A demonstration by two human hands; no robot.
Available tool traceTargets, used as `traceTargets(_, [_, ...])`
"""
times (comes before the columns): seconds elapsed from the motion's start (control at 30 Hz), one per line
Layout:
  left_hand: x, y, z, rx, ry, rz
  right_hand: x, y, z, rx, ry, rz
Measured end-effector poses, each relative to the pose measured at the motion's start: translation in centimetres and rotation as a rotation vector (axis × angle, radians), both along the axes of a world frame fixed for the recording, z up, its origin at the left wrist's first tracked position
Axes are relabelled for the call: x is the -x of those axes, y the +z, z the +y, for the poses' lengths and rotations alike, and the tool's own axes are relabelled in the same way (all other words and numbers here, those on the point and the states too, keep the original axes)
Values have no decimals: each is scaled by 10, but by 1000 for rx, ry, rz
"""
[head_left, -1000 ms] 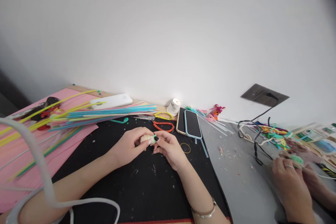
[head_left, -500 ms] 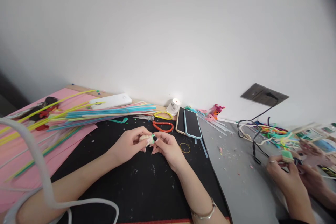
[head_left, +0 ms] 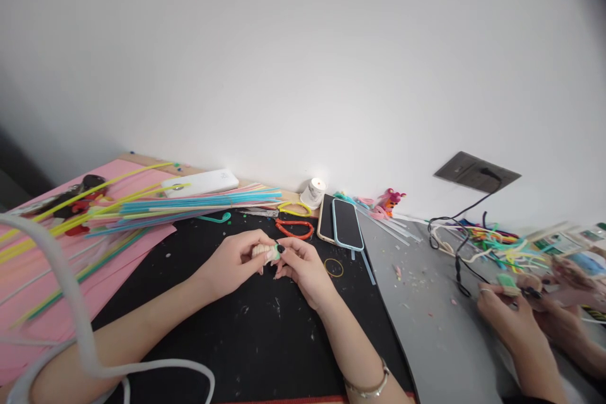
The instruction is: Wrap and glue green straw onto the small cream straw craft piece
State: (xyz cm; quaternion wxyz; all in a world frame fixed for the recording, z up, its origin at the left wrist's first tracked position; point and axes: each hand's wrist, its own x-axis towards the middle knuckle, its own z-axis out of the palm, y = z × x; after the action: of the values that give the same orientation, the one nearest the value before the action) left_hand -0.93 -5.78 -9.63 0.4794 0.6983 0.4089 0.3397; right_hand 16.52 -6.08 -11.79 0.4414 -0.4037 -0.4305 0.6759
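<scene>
Between my two hands is a small ridged cream-coloured piece (head_left: pixel 262 250) with a pale green end; its exact kind is hard to make out. My left hand (head_left: pixel 230 263) pinches the cream part between thumb and fingers. On the green end, the fingertips of my right hand (head_left: pixel 303 268) are closed, a dark nail showing. Both hands are above the black mat (head_left: pixel 227 353). Just beyond them lie scissors with red and yellow handles (head_left: pixel 294 230). A thin yellow rubber band (head_left: pixel 334 267) rests right of my right hand.
Pipe cleaners (head_left: pixel 199 202) lie at left over pink sheets (head_left: pixel 137 259). Two phones (head_left: pixel 348 224) and a paper cup (head_left: pixel 313 192) stand near the wall. A white tube (head_left: pixel 78 284) curves across the left foreground. At right, another person's hands (head_left: pixel 516 322) hold a green block (head_left: pixel 506 284).
My hands hold nearly the same place, with only slight finger shifts on the piece. The other person's hands and green block have moved a little left.
</scene>
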Motion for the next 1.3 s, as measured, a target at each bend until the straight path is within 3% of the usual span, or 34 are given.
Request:
traceTargets(0.2, [0,-5,1,49,29,-54,-1,2,2,-68,-21,-96])
traceTargets(0.37, [0,-9,1,81,32,-80,-5,10,2,-415,-171,-459])
traceTargets(0.5, [-1,-6,1,90,27,-61,-9,15,-1,-697,-158,-658])
traceTargets(0.63, [-2,-4,2,85,27,-44,-11,16,-1,-855,-149,-714])
traceTargets(0.9, [-1,-6,3,75,24,-11,-12,16,1,-931,-153,-718])
traceTargets(1.3, [-1,1,1,88,5,-29,-11,18,-1,-803,-169,-706])
